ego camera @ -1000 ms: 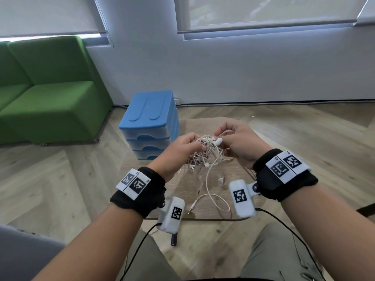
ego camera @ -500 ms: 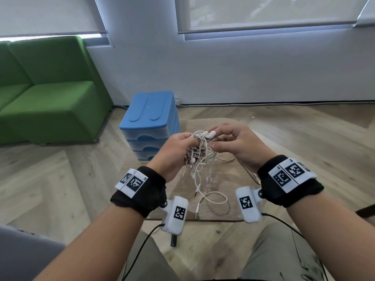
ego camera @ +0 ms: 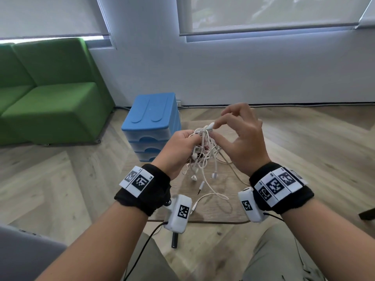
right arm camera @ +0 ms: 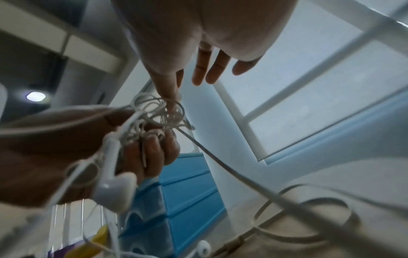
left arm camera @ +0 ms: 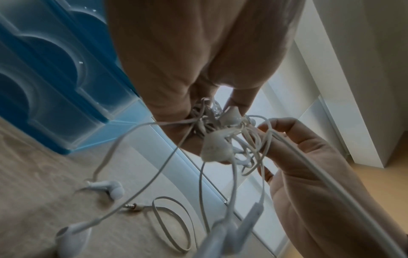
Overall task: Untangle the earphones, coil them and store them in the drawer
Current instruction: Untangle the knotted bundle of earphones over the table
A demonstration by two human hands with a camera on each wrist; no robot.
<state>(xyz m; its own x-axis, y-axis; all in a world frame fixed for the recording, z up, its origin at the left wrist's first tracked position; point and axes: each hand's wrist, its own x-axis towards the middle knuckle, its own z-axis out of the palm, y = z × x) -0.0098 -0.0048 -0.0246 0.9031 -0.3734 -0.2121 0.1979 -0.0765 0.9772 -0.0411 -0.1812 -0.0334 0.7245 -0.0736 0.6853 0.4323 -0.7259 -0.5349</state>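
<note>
A tangle of white earphones (ego camera: pixel 203 152) hangs in the air above a small wooden table (ego camera: pixel 221 213). My left hand (ego camera: pixel 192 138) grips the knot from the left, fingers curled round it (right arm camera: pixel 150 144). From the right, my right hand (ego camera: pixel 214 130) pinches one earbud (ego camera: pixel 211 125) at the top of the knot between thumb and index finger, while its other fingers spread upward. Loose cables, earbuds and a jack plug (ego camera: pixel 201 185) dangle down, and one loop (ego camera: pixel 215 196) lies on the table. The blue drawer unit (ego camera: pixel 152 122) stands behind, all drawers closed.
A green sofa (ego camera: pixel 50 102) stands at the left against the wall. Wooden floor surrounds the table. My knees are below the table's near edge, and black wrist-camera cables run down from both wrists. A dark table leg (ego camera: pixel 174 240) shows near my left knee.
Both hands have raised the tangle higher above the table. The right hand's middle, ring and little fingers have opened and spread, and more cable has lifted off the tabletop.
</note>
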